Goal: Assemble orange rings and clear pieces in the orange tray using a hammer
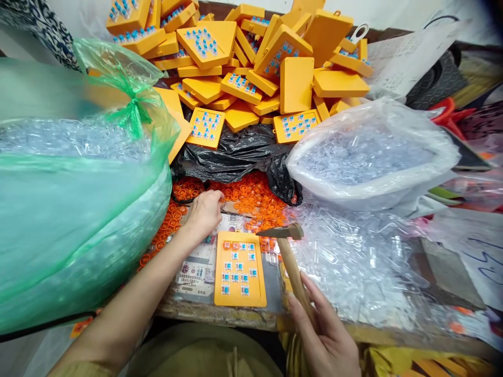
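Observation:
In the head view, my right hand is wrapped round the wooden handle of a hammer, whose metal head hangs over the right upper corner of a yellow panel. This flat yellow panel lies on the table in front of me and carries rows of small blue-centred switches. Two orange caps sit at its top left. Beyond the panel, my left hand reaches to the edge of a pile of loose orange rings. Its fingers are closed together, and whatever they pinch is hidden.
Yellow panels are heaped at the back behind a black plastic bag. A green bag of clear parts bulges on the left. On the right stand a white bag and loose clear plastic pieces.

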Tool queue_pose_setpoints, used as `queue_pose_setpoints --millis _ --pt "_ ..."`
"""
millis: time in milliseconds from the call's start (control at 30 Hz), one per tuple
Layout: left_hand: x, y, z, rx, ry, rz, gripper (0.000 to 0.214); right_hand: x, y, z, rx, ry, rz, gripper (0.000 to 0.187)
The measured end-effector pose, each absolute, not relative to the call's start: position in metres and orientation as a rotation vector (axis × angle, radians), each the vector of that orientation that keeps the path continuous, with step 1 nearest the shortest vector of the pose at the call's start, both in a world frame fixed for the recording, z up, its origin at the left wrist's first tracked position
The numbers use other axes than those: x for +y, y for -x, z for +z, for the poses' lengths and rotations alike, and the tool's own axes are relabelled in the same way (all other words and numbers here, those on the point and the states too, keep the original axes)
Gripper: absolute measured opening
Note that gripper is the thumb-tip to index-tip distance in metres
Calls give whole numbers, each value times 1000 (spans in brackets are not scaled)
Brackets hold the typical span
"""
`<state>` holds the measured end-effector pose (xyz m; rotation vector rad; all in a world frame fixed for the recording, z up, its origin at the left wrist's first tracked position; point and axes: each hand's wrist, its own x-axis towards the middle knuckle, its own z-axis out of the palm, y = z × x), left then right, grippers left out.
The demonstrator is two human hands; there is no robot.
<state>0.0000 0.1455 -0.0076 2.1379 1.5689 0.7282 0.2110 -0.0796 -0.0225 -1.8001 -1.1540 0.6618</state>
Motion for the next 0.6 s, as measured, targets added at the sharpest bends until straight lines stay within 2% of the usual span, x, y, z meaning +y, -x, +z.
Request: queue_pose_setpoints --millis 167,600 --pt "130 9 -14 1498 -2170 712 16 -83 -209 -25 -1162 1797 701 41" --pt "96 31 -17 1482 -2123 679 17 -82 -203 -20 -1490 1665 457 43"
